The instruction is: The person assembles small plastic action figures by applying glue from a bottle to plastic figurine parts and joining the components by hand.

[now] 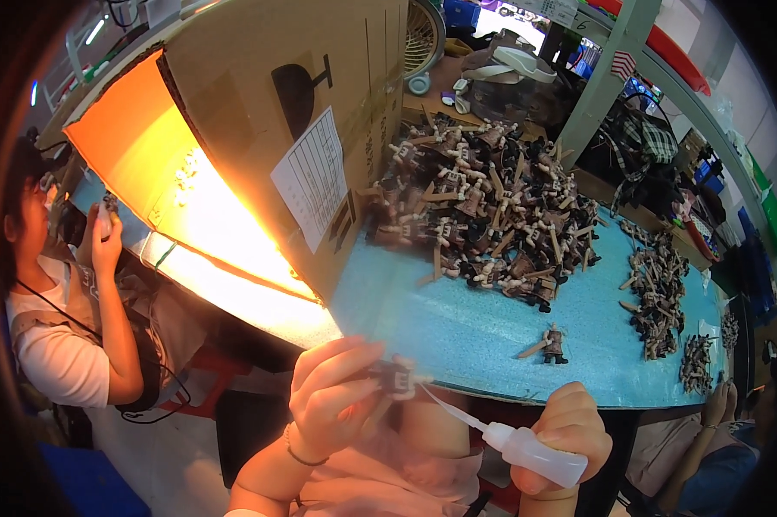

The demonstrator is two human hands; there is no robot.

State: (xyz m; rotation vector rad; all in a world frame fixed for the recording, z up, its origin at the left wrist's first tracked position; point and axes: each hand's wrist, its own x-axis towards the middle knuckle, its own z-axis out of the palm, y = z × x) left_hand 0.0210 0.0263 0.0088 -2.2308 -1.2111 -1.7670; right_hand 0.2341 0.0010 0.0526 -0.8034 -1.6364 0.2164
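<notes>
Pinched in the fingers of my left hand [337,392] is a small toy figure [399,379], partly covered by those fingers and a little blurred. My right hand [563,439] is wrapped round a white squeeze bottle [535,454] with a long thin nozzle [453,407]. The nozzle points up and left, its tip close to the figure; whether they touch I cannot tell. Beyond my right hand, a single figure [554,345] with a brown sword-like piece lies on the blue table [474,345].
A large heap of similar figures [500,207] covers the far table, with smaller piles [655,293] at right. A cardboard box [259,112], glowing orange inside, stands at left. One person [69,345] sits at left holding something small; another person's hand [717,403] is at far right.
</notes>
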